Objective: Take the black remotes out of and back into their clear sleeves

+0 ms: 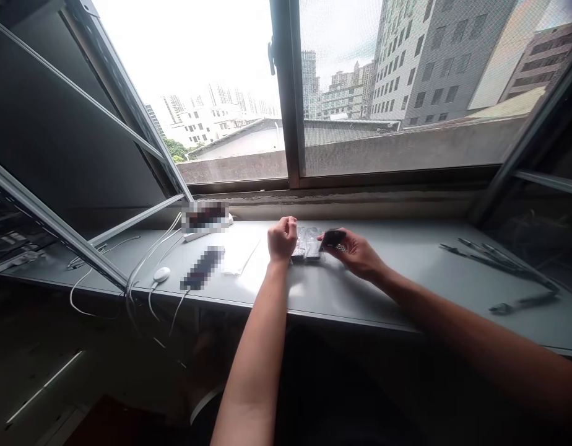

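My right hand [353, 253] is closed round a small black object [333, 238], held just above the grey table; its exact kind I cannot make out. To its left my left hand [282, 236] is raised with curled fingers, and whatever may be in them is hidden. Between the hands lie small items in clear plastic wrapping [311, 241], partly covered by the left hand. The black object is at the right edge of these wrapped items.
White paper [242, 257] lies left of my hands. Further left are a white round device [161, 275], cables, a blurred phone-like object [202, 268] and a power strip [197, 234]. Dark straps or cables [494, 257] lie at right. A metal frame [142, 136] and window border the table.
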{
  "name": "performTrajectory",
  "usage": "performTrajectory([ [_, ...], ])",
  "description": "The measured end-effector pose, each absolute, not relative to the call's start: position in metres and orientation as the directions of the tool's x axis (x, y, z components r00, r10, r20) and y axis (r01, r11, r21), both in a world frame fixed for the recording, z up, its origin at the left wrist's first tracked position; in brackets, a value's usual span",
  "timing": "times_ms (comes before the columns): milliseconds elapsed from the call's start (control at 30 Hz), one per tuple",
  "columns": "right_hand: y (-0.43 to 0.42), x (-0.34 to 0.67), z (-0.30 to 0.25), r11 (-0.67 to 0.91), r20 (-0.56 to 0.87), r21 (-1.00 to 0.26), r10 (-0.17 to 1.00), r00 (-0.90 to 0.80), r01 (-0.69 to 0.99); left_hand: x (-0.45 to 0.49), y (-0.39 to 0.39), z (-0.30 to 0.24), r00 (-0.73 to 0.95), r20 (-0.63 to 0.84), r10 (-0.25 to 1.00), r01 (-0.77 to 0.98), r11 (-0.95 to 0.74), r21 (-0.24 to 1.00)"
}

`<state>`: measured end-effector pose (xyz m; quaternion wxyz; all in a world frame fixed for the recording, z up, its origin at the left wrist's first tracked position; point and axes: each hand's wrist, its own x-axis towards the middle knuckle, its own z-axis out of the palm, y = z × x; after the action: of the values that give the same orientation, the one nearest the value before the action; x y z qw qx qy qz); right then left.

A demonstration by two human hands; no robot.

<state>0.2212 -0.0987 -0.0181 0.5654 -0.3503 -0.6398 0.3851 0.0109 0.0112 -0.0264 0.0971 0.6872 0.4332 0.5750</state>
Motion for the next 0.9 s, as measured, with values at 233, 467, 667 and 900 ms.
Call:
performTrajectory([
  [233, -0.1004, 0.2224, -0.0143, 0.596, 0.583, -0.793, 0.802, -0.129, 0.124, 0.0112, 0.0128, -0.0272, -0.04, 0.706, 0.707, 0.485, -0.604, 0.632],
  [467, -0.103, 0.2214, -0.0128, 0.545, 0.541, -0.831, 0.838, -0.071, 0.112, 0.0109, 0.0135, -0.0279, -0.039, 0.701, 0.712, 0.479, -0.602, 0.639],
  [667, -0.0992, 0.2209, -0.0199, 0.404, 0.404, -0.915, 0.913, -0.06, -0.017, 0.0099, 0.0129, -0.0274, -0.029, 0.707, 0.706, 0.464, -0.617, 0.636],
  [900, -0.1029, 0.2214, -0.0128, 0.205, 0.21, -0.973, 0.977, -0.032, -0.102, 0.0101, 0.0128, -0.0269, -0.049, 0.701, 0.711, 0.466, -0.605, 0.646],
])
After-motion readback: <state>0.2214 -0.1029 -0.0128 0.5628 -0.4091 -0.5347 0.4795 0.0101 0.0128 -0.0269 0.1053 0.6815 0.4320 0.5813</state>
